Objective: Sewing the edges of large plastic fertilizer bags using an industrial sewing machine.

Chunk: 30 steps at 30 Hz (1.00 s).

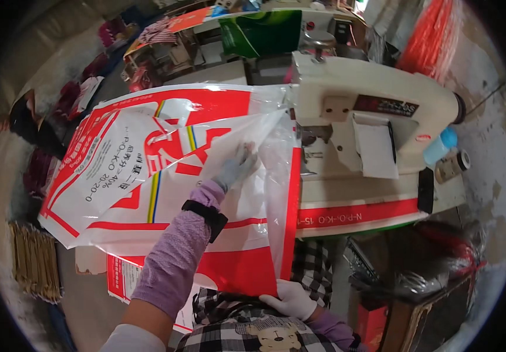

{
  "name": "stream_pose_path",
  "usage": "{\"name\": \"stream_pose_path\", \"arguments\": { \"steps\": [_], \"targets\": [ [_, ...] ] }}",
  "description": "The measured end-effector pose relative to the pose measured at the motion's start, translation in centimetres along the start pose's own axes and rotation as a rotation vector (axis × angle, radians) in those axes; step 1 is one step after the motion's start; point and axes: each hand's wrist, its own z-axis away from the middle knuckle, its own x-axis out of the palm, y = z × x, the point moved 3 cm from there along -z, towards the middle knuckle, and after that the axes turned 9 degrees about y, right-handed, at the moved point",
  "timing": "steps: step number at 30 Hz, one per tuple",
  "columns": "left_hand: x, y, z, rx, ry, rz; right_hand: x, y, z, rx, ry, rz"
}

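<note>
Head view, and here's the big red-and-white plastic sack (pixel 218 258) sprawled across the middle, its red right edge running just beside the cream sewing machine (pixel 376 76). The left hand (pixel 235 167) reaches far over the sack, spread low on the slick, wrinkled film, a black strap (pixel 209 217) around the wrist. Is that grip pinching or only pressing? Can't tell from here, the fingertips blur into the pale plastic. Nearer, the white-gloved right hand (pixel 293 300) meets the sack's near right corner, over the checked clothing (pixel 311 270) on the lap; whether that grip is clamped on the corner or merely touching it, the fingers don't show.

Now the trouble spots! Look at those creases by the left hand: press unevenly and the loose film could bunch, pulling the right edge out of line with the metal foot (pixel 307 171) of the machine. Smooth plastic under a glove could slip too, and a slip would let the corner sag into the lap. Over on the left, the sack hangs past the bench (pixel 91 260), so its own weight might drag the whole thing askew. And the loose white sheet (pixel 376 146) on the machine sits close to that edge; a sharp tug of the film could brush it.
</note>
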Motion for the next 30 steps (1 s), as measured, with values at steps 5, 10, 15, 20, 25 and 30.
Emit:
{"name": "stream_pose_path", "arguments": {
  "steps": [5, 10, 15, 20, 25, 30],
  "targets": [
    [2.2, 7.1, 0.8, 0.309, 0.179, 0.205, 1.0, -0.4, 1.3, -0.490, 0.136, 0.204],
    [3.4, 4.5, 0.9, 0.465, -0.090, -0.081, -0.5, -1.1, 2.8, -0.240, 0.090, 0.023],
    [3.1, 5.4, -1.2, 0.324, -0.369, 0.161, -2.3, -2.1, 3.2, -0.311, 0.187, -0.031],
    [5.7, 6.1, -0.5, 0.317, -0.182, -0.220, -2.3, -3.2, 2.6, -0.361, 0.160, 0.126],
    [8.2, 8.6, 3.6, 0.171, 0.022, -0.597, -2.1, -3.8, 2.7, -0.341, 0.046, 0.339],
    [5.7, 9.1, 16.7, 0.529, -0.131, -0.238, -1.5, 2.5, 4.0, -0.091, 0.264, 0.003]
  ]
}}
